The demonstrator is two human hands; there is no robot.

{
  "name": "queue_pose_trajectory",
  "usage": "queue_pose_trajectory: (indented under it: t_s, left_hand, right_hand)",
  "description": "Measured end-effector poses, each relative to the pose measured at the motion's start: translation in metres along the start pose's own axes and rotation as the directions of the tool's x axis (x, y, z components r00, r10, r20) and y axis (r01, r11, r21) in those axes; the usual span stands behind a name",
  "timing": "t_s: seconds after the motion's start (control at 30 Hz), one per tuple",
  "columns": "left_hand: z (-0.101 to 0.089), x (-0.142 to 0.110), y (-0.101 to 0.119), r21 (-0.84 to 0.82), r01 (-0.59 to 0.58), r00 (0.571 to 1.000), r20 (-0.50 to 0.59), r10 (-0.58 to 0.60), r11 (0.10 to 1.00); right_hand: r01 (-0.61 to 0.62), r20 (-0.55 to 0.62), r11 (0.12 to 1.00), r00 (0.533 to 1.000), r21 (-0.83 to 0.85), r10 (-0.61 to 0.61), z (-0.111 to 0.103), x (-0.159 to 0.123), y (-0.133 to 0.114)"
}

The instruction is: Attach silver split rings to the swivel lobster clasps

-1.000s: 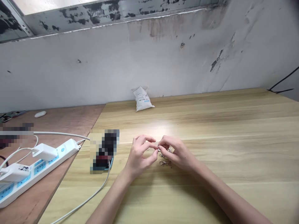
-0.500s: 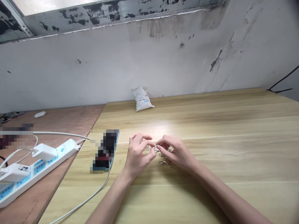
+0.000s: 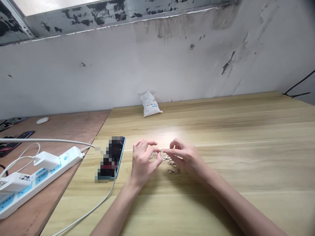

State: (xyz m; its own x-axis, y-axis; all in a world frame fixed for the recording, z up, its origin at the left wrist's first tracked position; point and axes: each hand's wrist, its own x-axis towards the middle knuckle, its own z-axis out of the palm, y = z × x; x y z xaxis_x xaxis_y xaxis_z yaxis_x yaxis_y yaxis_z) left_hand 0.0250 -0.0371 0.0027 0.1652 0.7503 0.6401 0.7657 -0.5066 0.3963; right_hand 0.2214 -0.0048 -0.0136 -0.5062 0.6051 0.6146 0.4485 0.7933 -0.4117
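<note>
The right hand (image 3: 184,157) is pinching a small metal ring (image 3: 161,150) in its fingertips, just beside the left hand (image 3: 144,160), which is staying open (the two aren't touching). Loose rings (image 3: 154,155) and snap hooks (image 3: 174,167) are lying on the worktop (image 3: 246,147) directly beneath and between them.

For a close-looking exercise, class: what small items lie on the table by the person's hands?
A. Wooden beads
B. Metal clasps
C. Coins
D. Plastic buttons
B. The small metal clasps lie in a loose silvery cluster on the table, just below the right hand and between it and the left hand.
</note>
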Motion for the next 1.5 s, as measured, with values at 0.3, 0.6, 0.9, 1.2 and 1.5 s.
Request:
queue_pose_trajectory:
  t_s: [0.3,0.6,0.9,1.2,1.5]
  left_hand:
    - [-0.004,0.002,-0.001,-0.315,0.365,0.925,0.228,-0.303,0.876]
    - [-0.008,0.008,-0.009,-0.503,0.447,0.893,0.308,-0.329,0.74]
    - [-0.007,0.006,-0.004,-0.455,0.423,0.903,0.286,-0.321,0.784]
    - [-0.007,0.003,-0.004,-0.393,0.37,0.923,0.259,-0.285,0.842]
    - [-0.006,0.004,-0.001,-0.358,0.347,0.929,0.26,-0.264,0.867]
  right_hand:
    - [0.018,-0.063,0.999,0.998,-0.027,-0.02,-0.002,0.001,-0.002]
    - [0.039,-0.126,0.996,0.992,0.08,-0.029,-0.001,0.0,-0.009]
    - [-0.265,0.13,0.824,0.964,0.5,0.232,0.0,0.006,-0.024]
    - [-0.356,0.195,0.823,0.934,0.443,0.299,0.007,0.003,-0.018]
    - [-0.04,0.031,0.998,0.999,-0.051,0.042,0.003,0.003,-0.009]
